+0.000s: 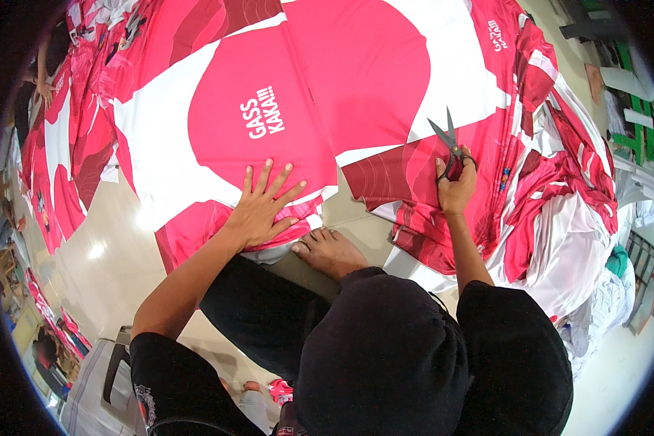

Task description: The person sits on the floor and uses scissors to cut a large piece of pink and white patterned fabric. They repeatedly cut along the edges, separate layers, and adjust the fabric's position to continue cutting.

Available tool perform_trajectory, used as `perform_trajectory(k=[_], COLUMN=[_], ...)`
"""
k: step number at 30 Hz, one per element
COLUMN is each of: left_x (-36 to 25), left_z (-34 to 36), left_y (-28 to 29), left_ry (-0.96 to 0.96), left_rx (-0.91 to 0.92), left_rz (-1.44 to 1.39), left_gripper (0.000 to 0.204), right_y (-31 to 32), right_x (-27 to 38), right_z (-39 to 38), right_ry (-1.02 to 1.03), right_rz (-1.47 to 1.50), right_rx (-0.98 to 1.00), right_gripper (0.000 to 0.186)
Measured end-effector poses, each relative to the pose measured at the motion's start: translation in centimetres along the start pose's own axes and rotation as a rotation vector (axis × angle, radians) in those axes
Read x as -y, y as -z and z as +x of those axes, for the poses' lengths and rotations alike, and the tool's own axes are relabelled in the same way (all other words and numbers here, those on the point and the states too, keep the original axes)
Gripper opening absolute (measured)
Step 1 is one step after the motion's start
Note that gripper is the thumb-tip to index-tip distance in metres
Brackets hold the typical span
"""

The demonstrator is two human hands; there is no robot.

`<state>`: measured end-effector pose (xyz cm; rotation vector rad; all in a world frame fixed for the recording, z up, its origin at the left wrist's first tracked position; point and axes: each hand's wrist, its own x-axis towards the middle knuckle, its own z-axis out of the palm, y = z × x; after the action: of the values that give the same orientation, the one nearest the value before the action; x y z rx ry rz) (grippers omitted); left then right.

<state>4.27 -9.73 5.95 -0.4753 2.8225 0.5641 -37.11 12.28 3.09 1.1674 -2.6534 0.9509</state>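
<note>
Printed pink, white and maroon fabric (320, 65) lies spread across the floor in front of me. My left hand (261, 207) rests flat on its near edge, fingers spread, just below white printed lettering. To the right, my right hand (458, 185) grips dark scissors (452, 145) by the handles. Their two blades are parted and point away from me, above a white and maroon part of the fabric. Between my hands, my bare foot (330, 251) stands beside the fabric's near edge.
Crumpled pink and white fabric (559, 218) is heaped at the right, with more piled at the far left. Another person's hand (46, 91) shows by the left pile. A white sack (98, 385) stands at lower left. Green metal racks (636, 102) are at the far right.
</note>
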Motion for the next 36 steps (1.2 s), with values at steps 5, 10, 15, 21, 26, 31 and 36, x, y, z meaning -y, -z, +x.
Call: perform_trajectory(k=[5,10,15,21,26,31,36], left_x=[6.5,15.2,13.5,13.5,14.2,13.5,9.1], left_z=[0.5,-5.3,-11.8,-10.7,-10.8,-11.3,-7.9], left_y=[0.9,-1.1,-5.8,-5.1,-5.1,-4.0,1.5], left_ry=[0.232,0.76,0.866,0.866,0.849,0.824,0.577], left_rx=[-0.276,-0.696,-0.498,-0.487,-0.484,-0.501,-0.511], left_rz=[-0.164,-0.086,0.065,0.034,0.033,-0.02,-0.181], left_gripper=[0.075,0.078,0.078,0.078,0.077,0.076,0.059], right_y=[1.1,0.8,0.9,0.9,1.4,2.8,3.4], right_x=[0.6,-1.5,-3.2,-3.0,-3.1,-2.8,0.8], right_z=[1.4,5.4,4.9,4.2,2.0,-0.5,-3.2], right_ry=[0.059,0.099,0.011,0.032,0.004,-0.121,-0.153], right_rz=[-0.047,-0.093,-0.134,-0.159,-0.137,-0.139,-0.029], right_rx=[-0.015,-0.068,-0.041,-0.057,-0.088,-0.101,-0.082], right_gripper=[0.063,0.065,0.067,0.065,0.064,0.063,0.061])
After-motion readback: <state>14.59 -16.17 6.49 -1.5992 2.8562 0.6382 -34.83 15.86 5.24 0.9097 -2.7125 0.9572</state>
